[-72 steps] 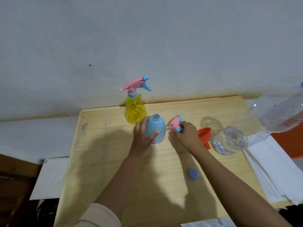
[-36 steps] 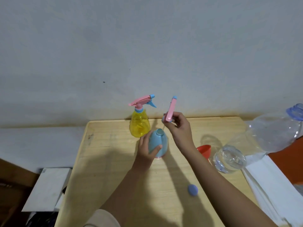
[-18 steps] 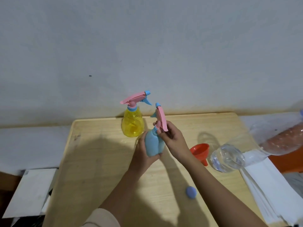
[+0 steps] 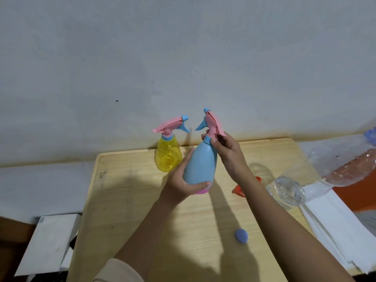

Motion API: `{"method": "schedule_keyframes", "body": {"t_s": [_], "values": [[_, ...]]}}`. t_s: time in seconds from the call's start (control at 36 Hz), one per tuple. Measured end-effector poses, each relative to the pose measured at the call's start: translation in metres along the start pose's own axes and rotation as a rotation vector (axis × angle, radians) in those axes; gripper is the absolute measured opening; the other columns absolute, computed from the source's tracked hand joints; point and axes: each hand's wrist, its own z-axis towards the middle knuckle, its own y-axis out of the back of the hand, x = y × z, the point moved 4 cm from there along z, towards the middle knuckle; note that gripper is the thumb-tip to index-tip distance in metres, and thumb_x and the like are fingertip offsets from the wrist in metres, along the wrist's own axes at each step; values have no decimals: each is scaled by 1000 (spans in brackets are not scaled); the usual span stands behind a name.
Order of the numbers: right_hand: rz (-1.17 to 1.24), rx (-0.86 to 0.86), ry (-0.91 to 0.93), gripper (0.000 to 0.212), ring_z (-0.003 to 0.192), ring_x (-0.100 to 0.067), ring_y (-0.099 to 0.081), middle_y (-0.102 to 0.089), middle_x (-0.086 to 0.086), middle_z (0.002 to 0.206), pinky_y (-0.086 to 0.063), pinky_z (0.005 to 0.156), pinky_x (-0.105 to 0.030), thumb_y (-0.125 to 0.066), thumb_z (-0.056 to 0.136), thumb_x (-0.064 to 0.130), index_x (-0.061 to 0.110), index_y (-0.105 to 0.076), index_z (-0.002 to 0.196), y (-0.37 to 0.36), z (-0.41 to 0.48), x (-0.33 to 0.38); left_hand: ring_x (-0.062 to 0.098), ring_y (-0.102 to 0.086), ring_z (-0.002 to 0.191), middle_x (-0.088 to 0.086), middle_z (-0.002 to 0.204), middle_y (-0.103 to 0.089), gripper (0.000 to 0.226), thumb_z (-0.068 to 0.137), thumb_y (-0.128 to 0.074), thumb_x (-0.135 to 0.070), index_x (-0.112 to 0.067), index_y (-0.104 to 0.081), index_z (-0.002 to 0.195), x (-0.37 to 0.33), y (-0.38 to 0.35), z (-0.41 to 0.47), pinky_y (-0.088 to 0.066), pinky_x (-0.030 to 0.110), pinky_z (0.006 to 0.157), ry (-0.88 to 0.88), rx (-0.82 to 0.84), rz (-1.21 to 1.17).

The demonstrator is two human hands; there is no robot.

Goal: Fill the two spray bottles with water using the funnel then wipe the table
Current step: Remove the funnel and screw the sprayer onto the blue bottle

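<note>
A pale, matte wall fills the upper half of the frame; below it a light wooden table (image 4: 126,200) with visible grain occupies the lower centre.

**Hand state.** The left hand (image 4: 181,184) is wrapped around the lower body of the blue spray bottle (image 4: 200,163), holding it lifted and tilted at frame centre. The right hand (image 4: 227,151) pinches the pink trigger head (image 4: 211,123) at the bottle's neck; whether the collar is fully threaded cannot be told.

**Progress.** The yellow spray bottle (image 4: 168,157) stands capped at the upper centre of the table, near the wall. Its fill level is not readable, and the blue bottle is opaque. With the head seated on the blue bottle, filling appears complete or nearly so; tightening the head and wiping the table remain. No standing water is visible on the wood.

**Materials and shapes.**
- Both spray bottles: smooth plastic, teardrop bodies, pink heads with blue nozzles. The yellow one is translucent.
- Funnel (image 4: 238,190): orange plastic, mostly hidden behind the right forearm.
- Clear water bottle (image 4: 317,178): thin ribbed plastic, lying on its side at the right edge.
- Blue cap (image 4: 241,236): a small disc at lower centre.
- White paper sheets (image 4: 335,226): stacked at lower right.
</note>
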Motion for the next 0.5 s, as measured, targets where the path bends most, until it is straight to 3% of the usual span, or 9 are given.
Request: {"method": "schedule_keyframes", "body": {"t_s": [0.08, 0.19, 0.28, 0.39, 0.5], "values": [[-5, -14, 14, 16, 96, -12, -63, -69, -6, 101, -49, 87, -24, -56, 91, 10, 9, -62, 106, 3, 1, 7, -2, -45, 124, -23, 140, -42, 101, 59, -85, -41, -41, -30, 144, -9, 0, 0, -49, 29, 96, -4, 11, -43], [40, -101, 40, 13, 78, -6, -59, -63, -4, 87, -48, 72, -15, -68, 82, 6, 8, -61, 93, 0, 1, 15, -5, -47, 120, -30, 135, -44, 97, 61, -86, -33, -45, -32, 141, -19, 0, -3, -47, 20, 93, -12, -19, -51], [6, -173, 45, 18, 72, -1, -58, -62, 2, 85, -48, 70, -17, -71, 80, 12, 12, -59, 94, -6, -2, 17, -3, -49, 120, -30, 133, -46, 96, 62, -86, -36, -54, -29, 138, -28, 0, -2, -49, 27, 95, -19, 3, -28], [28, -179, -8, 19, 87, -5, -62, -68, -2, 100, -48, 81, -25, -54, 94, 30, 16, -62, 105, -9, -8, 20, 0, -51, 120, -27, 133, -48, 97, 60, -85, -41, -59, -26, 136, -37, 0, -2, -51, 31, 95, -21, 11, -11], [60, -139, 23, 23, 93, -6, -63, -70, 1, 101, -49, 87, -25, -46, 97, 27, 15, -64, 105, -6, -10, 32, -9, -51, 111, -32, 126, -49, 96, 63, -86, -31, -59, -27, 134, -47, 4, -3, -48, 15, 86, -25, -8, -23]]}}
